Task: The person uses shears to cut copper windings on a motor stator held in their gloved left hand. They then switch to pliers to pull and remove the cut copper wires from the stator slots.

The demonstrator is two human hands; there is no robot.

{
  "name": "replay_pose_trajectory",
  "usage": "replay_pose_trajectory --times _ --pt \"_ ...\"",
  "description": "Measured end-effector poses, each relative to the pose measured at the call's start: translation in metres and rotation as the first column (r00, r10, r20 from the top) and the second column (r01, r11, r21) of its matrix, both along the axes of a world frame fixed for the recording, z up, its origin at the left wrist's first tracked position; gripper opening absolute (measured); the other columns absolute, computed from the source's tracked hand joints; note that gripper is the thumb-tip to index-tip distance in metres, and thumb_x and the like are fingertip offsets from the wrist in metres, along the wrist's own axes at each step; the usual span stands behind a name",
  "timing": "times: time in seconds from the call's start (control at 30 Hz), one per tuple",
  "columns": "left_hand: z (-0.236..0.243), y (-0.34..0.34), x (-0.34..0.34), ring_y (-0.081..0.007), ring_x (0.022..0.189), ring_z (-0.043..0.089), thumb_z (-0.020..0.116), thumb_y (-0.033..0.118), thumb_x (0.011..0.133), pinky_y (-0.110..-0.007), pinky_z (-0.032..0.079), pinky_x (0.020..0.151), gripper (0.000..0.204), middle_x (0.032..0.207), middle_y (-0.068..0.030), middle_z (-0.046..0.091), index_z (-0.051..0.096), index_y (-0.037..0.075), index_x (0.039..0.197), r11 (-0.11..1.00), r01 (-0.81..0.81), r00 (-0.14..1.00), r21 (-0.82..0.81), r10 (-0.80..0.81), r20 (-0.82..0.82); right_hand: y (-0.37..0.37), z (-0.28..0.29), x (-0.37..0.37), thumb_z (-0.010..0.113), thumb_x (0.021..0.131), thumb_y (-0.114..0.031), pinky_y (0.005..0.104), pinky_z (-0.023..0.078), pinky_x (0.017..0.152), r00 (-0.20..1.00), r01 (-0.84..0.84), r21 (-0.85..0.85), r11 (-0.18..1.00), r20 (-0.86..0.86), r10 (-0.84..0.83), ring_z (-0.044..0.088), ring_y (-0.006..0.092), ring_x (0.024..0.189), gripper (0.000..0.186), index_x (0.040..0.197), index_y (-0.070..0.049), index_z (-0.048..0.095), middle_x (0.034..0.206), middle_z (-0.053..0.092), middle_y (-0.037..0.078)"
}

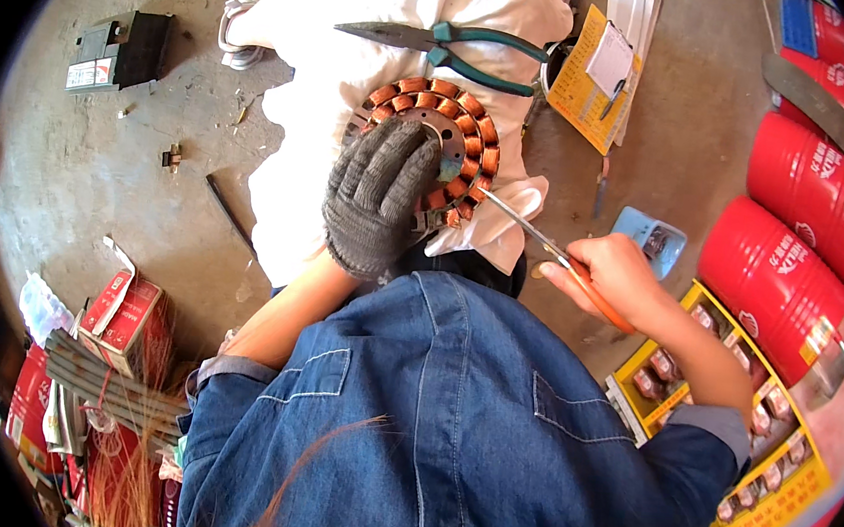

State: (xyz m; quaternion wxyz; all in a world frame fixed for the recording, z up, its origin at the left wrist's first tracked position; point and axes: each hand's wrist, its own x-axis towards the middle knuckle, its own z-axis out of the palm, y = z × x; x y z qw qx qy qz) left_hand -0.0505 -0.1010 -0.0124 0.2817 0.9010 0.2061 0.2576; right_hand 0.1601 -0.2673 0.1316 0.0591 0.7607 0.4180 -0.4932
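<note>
Copper is lighting up the ring, lying on the white cloth. Our gloved left hand is resting on it, though we can't tell if its fingers are gripping. Our right hand is holding the tool, fingers wrapped around its handle. We're apparently working at the outer coils; next, we're needing a steady ring and careful touch.

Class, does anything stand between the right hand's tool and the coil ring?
Nothing visible: the orange-handled tool runs from the right hand to the edge of the coil ring. The gloved left hand covers the ring's lower left, clear of that line.
</note>
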Motion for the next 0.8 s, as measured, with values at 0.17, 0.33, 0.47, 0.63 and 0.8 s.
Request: replay_pose_trajectory --times 0.17,0.33,0.47,0.63,0.8 --pt "0.006 0.0 -0.001 -0.034 0.127 0.055 0.077 0.035 0.074 -0.049 0.042 0.106 0.062 0.133 -0.0112 0.061 0.063 0.011 0.129 1.0 0.016 0.998 -0.009 -0.017 -0.055 -0.028 -0.042 -0.008 0.077 0.083 -0.03 0.0426 0.044 0.05 0.999 0.053 0.26 0.964 -0.024 -0.048 0.056 0.0399 0.054 0.043 0.059 -0.004 0.052 0.056 0.054 0.017" --pt "0.002 -0.002 -0.004 -0.0343 0.126 0.056 0.08 0.036 0.066 -0.049 0.042 0.106 0.069 0.133 -0.0107 0.061 0.063 0.011 0.129 1.0 0.002 0.999 0.003 -0.002 -0.049 -0.043 -0.08 -0.01 0.079 0.079 -0.022 0.0414 0.041 0.047 0.995 0.087 0.457 0.885 -0.085 -0.054 0.053 0.0389 0.051 0.037 0.061 -0.003 0.052 0.057 0.052 0.017" --pt "0.0 -0.002 -0.004 -0.0358 0.124 0.057 0.081 0.032 0.062 -0.049 0.045 0.103 0.07 0.131 -0.0113 0.062 0.064 0.011 0.127 0.998 0.02 0.997 0.067 -0.014 -0.082 -0.05 -0.112 -0.009 0.079 0.078 -0.021 0.0416 0.046 0.049 0.996 0.067 0.587 0.807 -0.087 -0.019 0.057 0.0368 0.053 0.033 0.063 -0.004 0.054 0.058 0.055 0.014" --pt "-0.003 -0.002 -0.001 -0.0372 0.117 0.062 0.081 0.028 0.062 -0.049 0.05 0.096 0.066 0.128 -0.0135 0.063 0.066 0.01 0.124 0.99 -0.009 0.999 0.14 0.013 -0.031 -0.05 -0.144 -0.009 0.079 0.078 -0.021 0.0404 0.05 0.051 0.994 0.066 0.69 0.72 -0.107 0.011 0.062 0.0336 0.056 0.025 0.07 -0.005 0.06 0.061 0.06 0.012" --pt "-0.007 -0.001 0.002 -0.0374 0.114 0.063 0.083 0.029 0.06 -0.049 0.051 0.094 0.069 0.127 -0.0146 0.063 0.066 0.009 0.124 0.986 -0.02 1.0 0.163 0.017 0.021 -0.051 -0.163 -0.003 0.079 0.078 -0.019 0.0407 0.052 0.057 0.991 0.017 0.73 0.684 -0.101 0.084 0.066 0.0332 0.064 0.022 0.088 -0.003 0.067 0.07 0.066 0.012"
